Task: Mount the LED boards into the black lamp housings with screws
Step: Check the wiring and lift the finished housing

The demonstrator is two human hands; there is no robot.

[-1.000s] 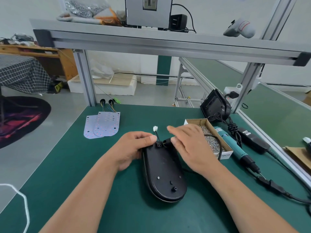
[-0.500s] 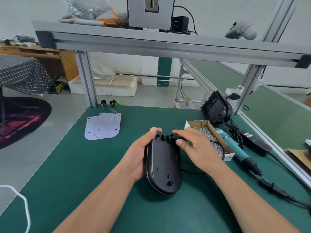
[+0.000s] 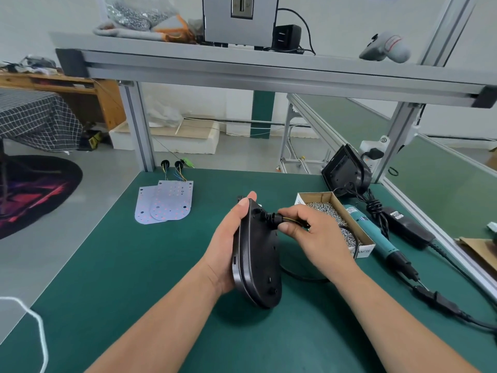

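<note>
Head view. Legible writing is scarce: the screw box carries print on its near end, only "ANCE" readable, the rest cut off by a black cable. The teal screwdriver just right of the box has a white label, too small to read; same for the label on the black adapter beyond it. Left hand grips the housing along its left edge, palm against the rim, thumb tip hooked over the far end, other fingers hidden behind. The housing stands tilted on edge at mid-mat, back face turned right, rounded near end low by the mat; cannot tell if it touches. Right hand comes in from the right, fingers curled, thumb and forefinger pinching a black plug at the far end of the housing's back; yellow wires run from the plug into the fist. Both forearms bare, reaching in from the bottom edge. Two LED boards lie overlapped at far left of the mat, wires trailing away, well apart from the hands. A second housing leans at the far right corner, behind the box.
</note>
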